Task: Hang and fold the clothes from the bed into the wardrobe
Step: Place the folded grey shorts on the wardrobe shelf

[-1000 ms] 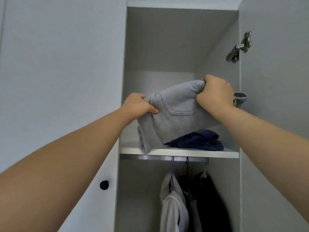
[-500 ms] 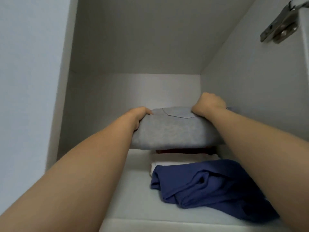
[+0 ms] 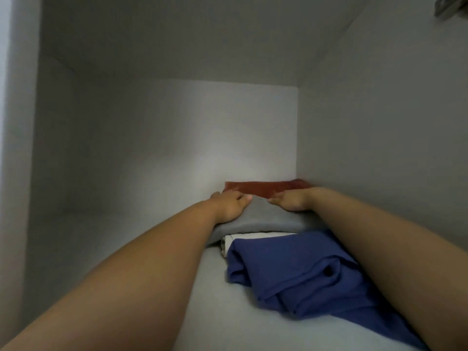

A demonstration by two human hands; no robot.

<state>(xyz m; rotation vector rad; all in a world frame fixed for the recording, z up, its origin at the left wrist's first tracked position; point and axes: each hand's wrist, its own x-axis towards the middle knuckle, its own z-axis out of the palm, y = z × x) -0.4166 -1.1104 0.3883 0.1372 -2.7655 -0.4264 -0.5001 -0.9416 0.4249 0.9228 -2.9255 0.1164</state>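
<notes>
— Where is the grey garment (image 3: 260, 220)?

— Inside the wardrobe (image 3: 164, 138), on the upper shelf (image 3: 205, 307). It lies folded on top of a pile towards the back, at about one o'clock from the middle of the shelf, close to the right wall.

— What is under it?

— A folded white garment (image 3: 243, 238). Only its front edge shows below the grey one. At twelve o'clock from the grey garment, against the back wall, a red garment (image 3: 263, 189) sticks out behind both hands.

— And the hands?

— Both arms reach in from the front. The left hand (image 3: 229, 206) is at the grey garment's nine o'clock corner. Its fingers wrap over that corner with the thumb lying on top, grasping the cloth. The right hand (image 3: 291, 201) is at the two o'clock side, on top of the garment, with bent fingers pointing towards the left hand. I cannot tell whether they pinch the cloth or only lie on it. The two hands are near each other but apart.

— Anything else on the shelf?

— A blue garment (image 3: 298, 277), loosely bunched and not neatly folded. It lies at five o'clock from the grey one, touching the front of the pile and running under the right forearm towards the shelf's front edge. A blurred metal hinge (image 3: 449, 6) shows at the far one o'clock corner of the view.
</notes>
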